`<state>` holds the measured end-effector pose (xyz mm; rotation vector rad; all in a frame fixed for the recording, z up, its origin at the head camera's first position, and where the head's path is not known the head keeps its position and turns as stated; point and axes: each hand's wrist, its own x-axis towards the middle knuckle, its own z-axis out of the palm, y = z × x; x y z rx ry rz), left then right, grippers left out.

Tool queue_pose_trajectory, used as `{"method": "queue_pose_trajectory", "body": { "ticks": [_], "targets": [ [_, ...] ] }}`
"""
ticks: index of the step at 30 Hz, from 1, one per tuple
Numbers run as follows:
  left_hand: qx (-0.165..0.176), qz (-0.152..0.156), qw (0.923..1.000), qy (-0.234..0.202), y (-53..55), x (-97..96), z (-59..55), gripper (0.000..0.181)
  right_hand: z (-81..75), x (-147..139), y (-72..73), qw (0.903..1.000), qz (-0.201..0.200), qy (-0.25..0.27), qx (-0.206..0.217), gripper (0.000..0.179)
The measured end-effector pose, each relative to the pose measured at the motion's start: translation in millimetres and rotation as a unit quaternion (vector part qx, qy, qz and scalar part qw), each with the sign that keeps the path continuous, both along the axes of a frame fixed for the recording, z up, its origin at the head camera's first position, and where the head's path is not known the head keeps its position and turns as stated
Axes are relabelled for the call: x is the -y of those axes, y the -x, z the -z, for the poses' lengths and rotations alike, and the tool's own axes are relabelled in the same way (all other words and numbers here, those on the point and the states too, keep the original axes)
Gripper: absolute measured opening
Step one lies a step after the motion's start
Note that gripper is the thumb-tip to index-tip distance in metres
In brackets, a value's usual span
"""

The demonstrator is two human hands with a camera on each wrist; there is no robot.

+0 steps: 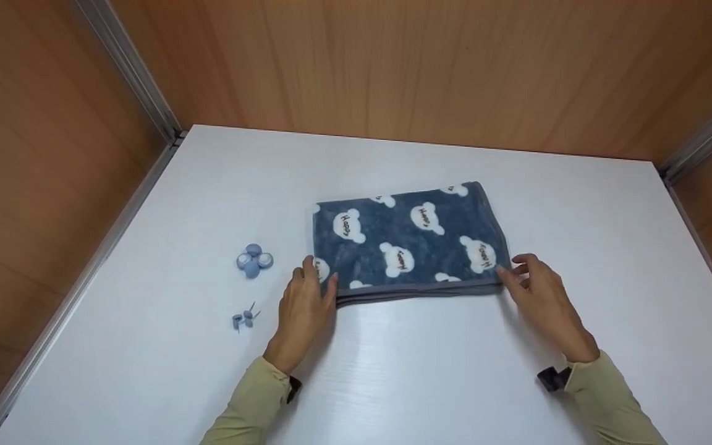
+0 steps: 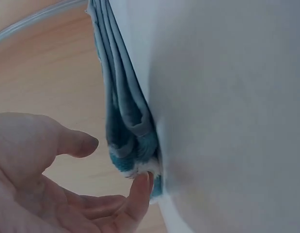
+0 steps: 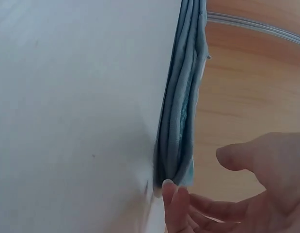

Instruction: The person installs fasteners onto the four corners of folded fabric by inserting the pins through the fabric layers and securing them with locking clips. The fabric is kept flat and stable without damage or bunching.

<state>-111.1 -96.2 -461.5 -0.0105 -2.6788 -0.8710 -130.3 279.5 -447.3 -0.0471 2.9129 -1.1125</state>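
Note:
A folded blue blanket (image 1: 374, 228) with white bear heads and "Happy" lettering lies flat on the white table. Its stacked grey-bound layers (image 2: 123, 82) show edge-on in both wrist views. At the blanket's left front corner is my left hand (image 1: 303, 309); a fingertip touches the side, while the thumb stands apart from the cloth in the left wrist view. My right hand (image 1: 544, 303) is at the right front corner. In the right wrist view its fingertips touch the end of the folds (image 3: 176, 121), with the thumb away from them.
Left of the blanket sit several small round blue and white caps (image 1: 251, 270) in a cluster. Nearer me lie a few blue-headed pins (image 1: 248, 315) with thin points sticking out. Wooden panels (image 1: 393, 68) stand behind and beside the white table (image 1: 418, 371).

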Motion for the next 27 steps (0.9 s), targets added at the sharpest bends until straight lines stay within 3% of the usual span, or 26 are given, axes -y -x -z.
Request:
{"method": "queue_pose_trajectory", "body": {
  "ticks": [5,8,18,27],
  "targets": [
    [0.040,0.012,0.9987,-0.027,2.1,-1.3,1.9,0.047,7.7,0.2,9.4,0.9998,-0.011,-0.004,0.015,0.058],
    [0.045,0.021,0.9983,-0.032,1.6,-2.9,2.5,0.045,10.3,0.4,13.4,0.9997,-0.018,0.003,0.015,0.054],
    [0.042,0.041,0.9966,-0.058,-3.0,-9.5,0.9,0.044,7.6,0.0,18.4,0.9985,-0.047,0.010,-0.027,0.041],
    [0.031,0.034,0.9974,-0.055,-5.9,-13.8,-1.0,0.032,3.6,-5.6,14.8,0.9979,-0.059,0.012,-0.025,0.036]
  ]
}}
